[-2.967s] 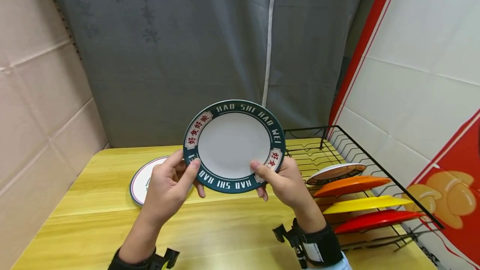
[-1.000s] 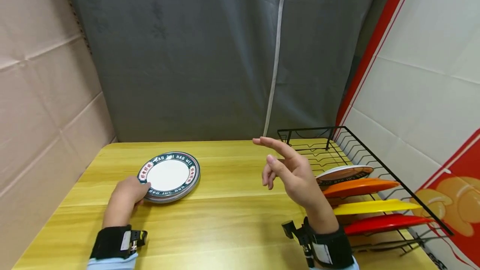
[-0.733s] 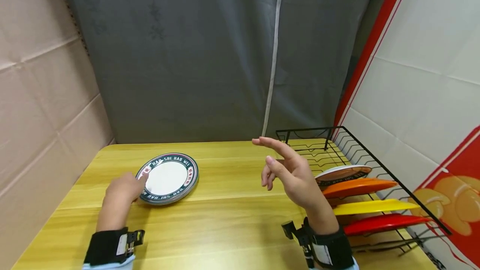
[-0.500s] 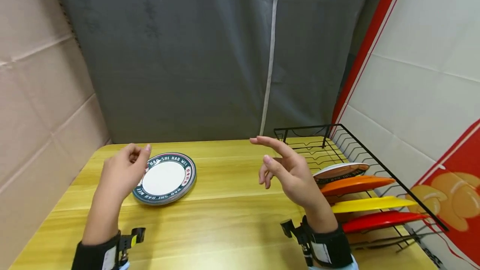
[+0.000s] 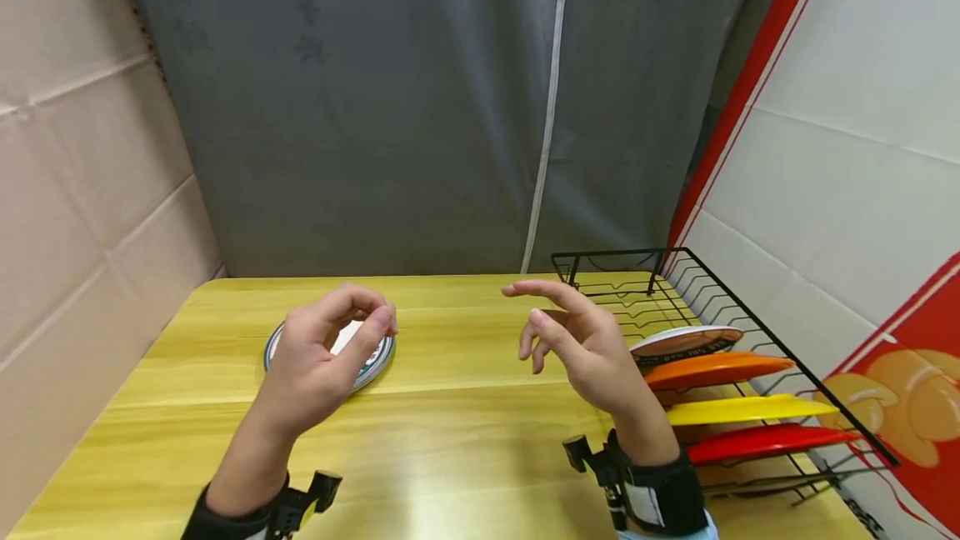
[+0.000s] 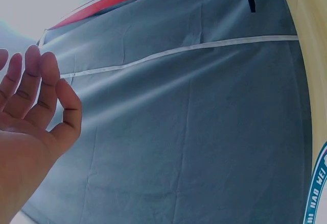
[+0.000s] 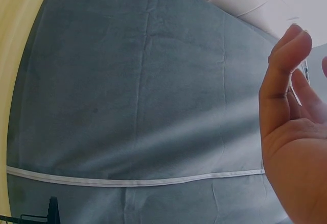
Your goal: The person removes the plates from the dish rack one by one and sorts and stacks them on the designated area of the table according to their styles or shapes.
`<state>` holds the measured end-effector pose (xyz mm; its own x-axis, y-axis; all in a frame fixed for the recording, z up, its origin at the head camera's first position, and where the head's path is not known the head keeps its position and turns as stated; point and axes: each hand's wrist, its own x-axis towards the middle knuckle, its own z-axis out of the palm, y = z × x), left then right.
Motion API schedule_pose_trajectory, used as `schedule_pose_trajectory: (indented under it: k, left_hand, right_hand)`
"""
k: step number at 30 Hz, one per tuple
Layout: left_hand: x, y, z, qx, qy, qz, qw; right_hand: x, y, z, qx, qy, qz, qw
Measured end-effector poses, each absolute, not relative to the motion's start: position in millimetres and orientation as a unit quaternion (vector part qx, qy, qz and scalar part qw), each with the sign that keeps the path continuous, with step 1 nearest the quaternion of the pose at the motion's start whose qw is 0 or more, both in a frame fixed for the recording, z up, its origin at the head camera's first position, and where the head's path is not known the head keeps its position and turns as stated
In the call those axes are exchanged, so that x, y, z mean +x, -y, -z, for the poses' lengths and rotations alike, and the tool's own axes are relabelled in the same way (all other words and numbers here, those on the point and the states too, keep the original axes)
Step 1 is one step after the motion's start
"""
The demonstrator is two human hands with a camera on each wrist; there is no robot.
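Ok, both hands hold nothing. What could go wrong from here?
A swing of the right hand might knock the orange plate in the rack; they look close in the head view.
The left hand partly hides the plate stack there, so a grab could misjudge the rim.

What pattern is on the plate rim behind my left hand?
The rim has white lettering on teal, clearest in the left wrist view.

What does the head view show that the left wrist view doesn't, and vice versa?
Only the head view: an orange round plate, yellow round plate and red round plate.
Only the left wrist view: the palm of the left hand and legible HAO WEI lettering.
Both: that hand, a teal-rimmed white round plate, grey fabric curtain, black wire rack, pale wood-grain table.
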<state>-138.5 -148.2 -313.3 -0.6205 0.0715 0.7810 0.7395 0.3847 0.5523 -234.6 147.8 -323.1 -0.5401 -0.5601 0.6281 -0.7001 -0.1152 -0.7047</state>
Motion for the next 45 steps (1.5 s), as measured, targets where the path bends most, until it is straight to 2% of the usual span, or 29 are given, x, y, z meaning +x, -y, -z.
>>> schedule_pose_trajectory:
  k: [9, 17, 23, 27, 34, 39, 42, 45]
  left_hand:
    - [-138.8, 159.9, 317.1, -0.270, 0.729, 0.507, 0.372]
    - [-139.2, 154.2, 315.4, -0.262, 0.749, 0.500, 0.347]
    - [-140.1, 155.3, 315.1, -0.262, 0.752, 0.494, 0.348]
    - [-139.3, 158.1, 316.8, -0.257, 0.752, 0.495, 0.352]
    - [-143.9, 162.2, 321.0, -0.267, 0.739, 0.501, 0.363]
    - [-146.4, 162.6, 320.7, -0.274, 0.739, 0.498, 0.362]
    - [-146.4, 163.2, 319.3, -0.268, 0.745, 0.496, 0.356]
    - [-147.1, 164.9, 318.8, -0.262, 0.749, 0.496, 0.353]
  right_hand:
    - [-233.4, -139.8, 322.9, 0.493, 0.656, -0.569, 0.051]
    - [-233.1, -139.5, 325.2, 0.496, 0.662, -0.560, 0.045]
    - [-230.8, -138.6, 325.6, 0.501, 0.668, -0.549, 0.042]
    - [-219.4, -139.7, 318.8, 0.508, 0.686, -0.515, 0.076]
    - [-190.5, -147.4, 266.2, 0.557, 0.738, -0.343, 0.166]
    - [-198.3, -154.0, 220.8, 0.575, 0.761, -0.191, 0.232]
    - [-219.5, -158.8, 206.7, 0.550, 0.798, -0.088, 0.229]
    - [-253.2, -166.1, 206.1, 0.501, 0.846, 0.017, 0.181]
